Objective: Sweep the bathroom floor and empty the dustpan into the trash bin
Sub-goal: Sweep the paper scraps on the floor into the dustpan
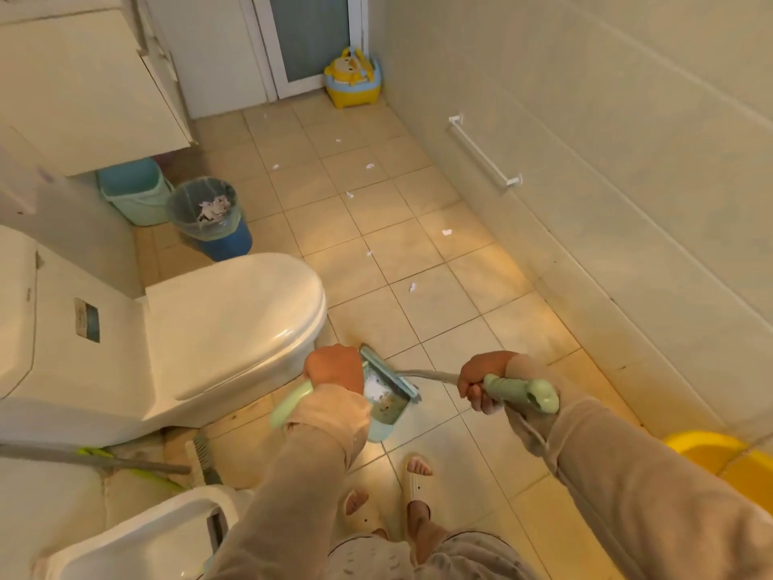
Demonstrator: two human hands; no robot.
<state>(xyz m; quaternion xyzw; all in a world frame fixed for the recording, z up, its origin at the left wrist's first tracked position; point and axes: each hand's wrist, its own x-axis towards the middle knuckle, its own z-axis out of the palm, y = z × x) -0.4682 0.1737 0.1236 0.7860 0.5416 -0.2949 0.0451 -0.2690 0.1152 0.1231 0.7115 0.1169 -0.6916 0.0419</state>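
My left hand (334,367) grips the pale green handle of a light blue dustpan (387,408) that rests on the tiled floor beside the toilet. My right hand (481,380) is closed around the green grip of a broom handle (520,393), whose blue brush head (389,376) lies across the dustpan's mouth. White scraps sit inside the pan. Several bits of white paper (446,232) lie scattered over the tiles ahead. A blue trash bin (209,215) with a clear liner and crumpled paper inside stands at the left, past the toilet.
A white toilet (209,328) with its lid down fills the left. A green bucket (136,190) stands by the bin under a cabinet. A yellow child's potty (353,79) sits at the far door. A towel rail (485,154) runs along the right wall; a yellow basin (719,454) lies at right.
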